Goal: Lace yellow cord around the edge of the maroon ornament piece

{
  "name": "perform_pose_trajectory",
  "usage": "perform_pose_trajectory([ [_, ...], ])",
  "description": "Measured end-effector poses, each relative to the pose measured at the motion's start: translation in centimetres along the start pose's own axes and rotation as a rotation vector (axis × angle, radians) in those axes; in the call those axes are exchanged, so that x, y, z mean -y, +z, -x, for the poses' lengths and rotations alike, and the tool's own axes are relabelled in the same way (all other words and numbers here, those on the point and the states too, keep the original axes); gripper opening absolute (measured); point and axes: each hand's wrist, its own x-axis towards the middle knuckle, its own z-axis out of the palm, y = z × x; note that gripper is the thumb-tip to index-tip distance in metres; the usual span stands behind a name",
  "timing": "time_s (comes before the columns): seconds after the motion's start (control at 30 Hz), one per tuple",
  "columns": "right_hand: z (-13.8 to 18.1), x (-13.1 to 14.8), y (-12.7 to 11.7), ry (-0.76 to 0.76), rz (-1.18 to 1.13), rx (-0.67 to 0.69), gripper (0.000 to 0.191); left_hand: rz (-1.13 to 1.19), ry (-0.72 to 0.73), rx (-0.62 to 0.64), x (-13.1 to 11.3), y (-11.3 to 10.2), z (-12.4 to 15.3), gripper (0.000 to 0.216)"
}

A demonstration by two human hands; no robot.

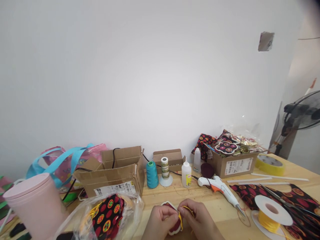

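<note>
Low in the middle of the view, my left hand (161, 221) and my right hand (197, 218) meet close together over the wooden table. Both are closed in a pinch on a thin yellow cord (180, 220). Beneath the fingers lies a dark red, flower-shaped patch (166, 205) with a pale scalloped edge, partly covered by my left hand. Whether my left hand also grips the patch I cannot tell. To the right stands a white spool (273, 210) wound with yellow cord.
A white glue gun (221, 188), a glue bottle (186, 174) and a teal thread cone (152, 175) stand beyond my hands. Cardboard boxes (112, 175) line the wall. Left are a plastic bag (136, 203) of patterned fabric and a pink bin (35, 206); right, scissors (277, 199) on patterned fabric.
</note>
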Motion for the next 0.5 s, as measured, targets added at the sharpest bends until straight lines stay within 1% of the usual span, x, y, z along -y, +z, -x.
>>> perform_pose_trajectory([
  [0.17,-0.1,-0.2,-0.1,-0.019,0.045,-0.004,0.023,-0.094,0.033,-0.040,0.1,-0.1,-0.2,0.032],
  [0.3,-0.2,-0.4,0.0,-0.022,0.061,0.001,0.024,-0.101,0.011,-0.048,0.0,-0.2,-0.1,0.031],
  [0.5,-0.3,-1.1,0.3,-0.024,0.094,0.020,0.025,-0.257,0.023,-0.111,-0.1,0.0,-0.2,0.020],
])
